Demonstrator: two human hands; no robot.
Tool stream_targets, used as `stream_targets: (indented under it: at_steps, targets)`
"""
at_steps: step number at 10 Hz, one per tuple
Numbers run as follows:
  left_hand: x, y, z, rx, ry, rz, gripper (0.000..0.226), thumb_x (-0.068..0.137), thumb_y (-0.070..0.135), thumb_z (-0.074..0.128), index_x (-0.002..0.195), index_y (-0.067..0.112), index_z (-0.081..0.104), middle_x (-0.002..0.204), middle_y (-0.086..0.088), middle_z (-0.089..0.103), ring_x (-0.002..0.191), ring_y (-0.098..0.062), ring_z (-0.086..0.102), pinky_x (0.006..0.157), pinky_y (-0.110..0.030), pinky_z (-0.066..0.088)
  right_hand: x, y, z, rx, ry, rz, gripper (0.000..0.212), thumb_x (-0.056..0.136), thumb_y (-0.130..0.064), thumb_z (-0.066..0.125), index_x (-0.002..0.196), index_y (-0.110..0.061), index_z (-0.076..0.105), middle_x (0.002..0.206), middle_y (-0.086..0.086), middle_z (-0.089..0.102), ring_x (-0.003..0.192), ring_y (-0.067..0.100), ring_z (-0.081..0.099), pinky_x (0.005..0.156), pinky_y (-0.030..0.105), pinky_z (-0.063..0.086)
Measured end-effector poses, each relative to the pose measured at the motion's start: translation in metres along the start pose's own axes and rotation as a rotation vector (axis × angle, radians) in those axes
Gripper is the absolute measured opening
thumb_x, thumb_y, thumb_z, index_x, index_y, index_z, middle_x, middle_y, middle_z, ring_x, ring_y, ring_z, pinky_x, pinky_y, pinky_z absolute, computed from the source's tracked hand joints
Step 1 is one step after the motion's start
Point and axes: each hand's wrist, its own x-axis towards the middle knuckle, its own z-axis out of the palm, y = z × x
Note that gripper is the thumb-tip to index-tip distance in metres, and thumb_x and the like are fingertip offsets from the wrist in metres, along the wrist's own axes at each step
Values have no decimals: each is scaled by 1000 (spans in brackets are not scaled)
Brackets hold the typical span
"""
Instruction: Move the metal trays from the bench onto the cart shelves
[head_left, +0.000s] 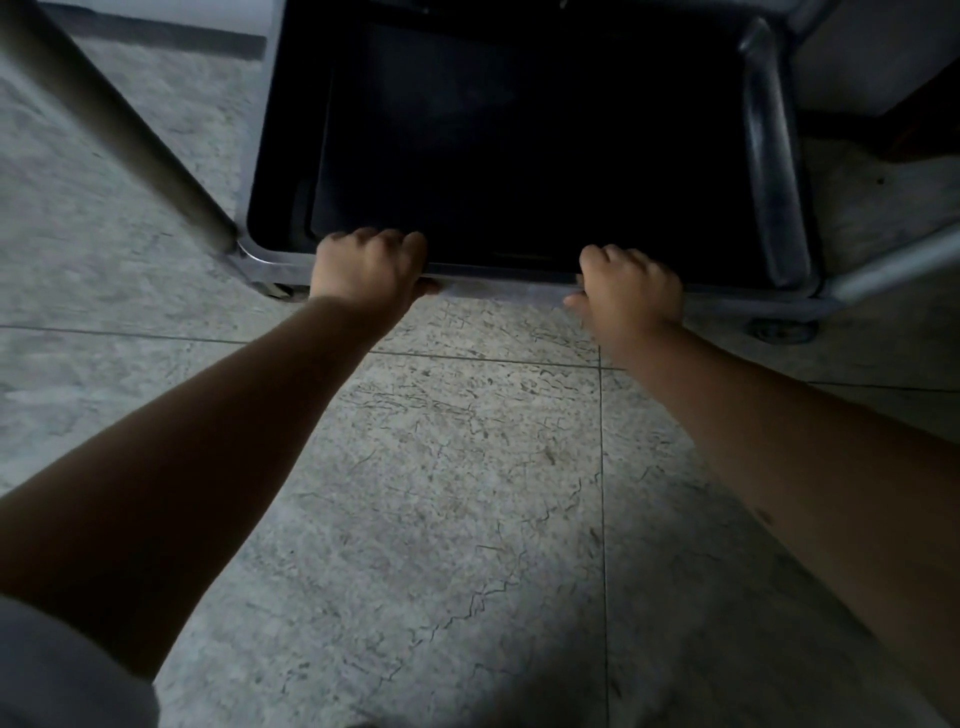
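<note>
Low down, left hand (366, 270), right hand (631, 288) gripping tray (498, 156) edge

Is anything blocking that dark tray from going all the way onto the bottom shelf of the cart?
Nothing visible does. The left hand and right hand grip the near edge of the tray, which already lies on the cart's low shelf. The far end is too dark to judge.

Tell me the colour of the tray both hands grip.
Black or very dark, seen in the head view: the tray.
</note>
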Motion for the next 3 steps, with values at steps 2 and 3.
stream_targets:
  at_steps: [2,3]
  targets:
    - [-9,6,-5,-2,-99,-71,39,87,47,68,104,14,55,96,-12,67,92,-34,64,81,-43,46,-1,1,-9,27,-75,-14,39,76,-38,74,98,-15,52,96,11,63,89,34,62,67,36,44]
    - [-18,8,-27,72,-286,-86,78,81,66,62,134,13,41,136,-17,55,128,-36,51,102,-51,42,-10,1,-30,26,-296,-22,91,66,-55,75,138,-19,32,141,16,46,128,35,45,101,51,37]
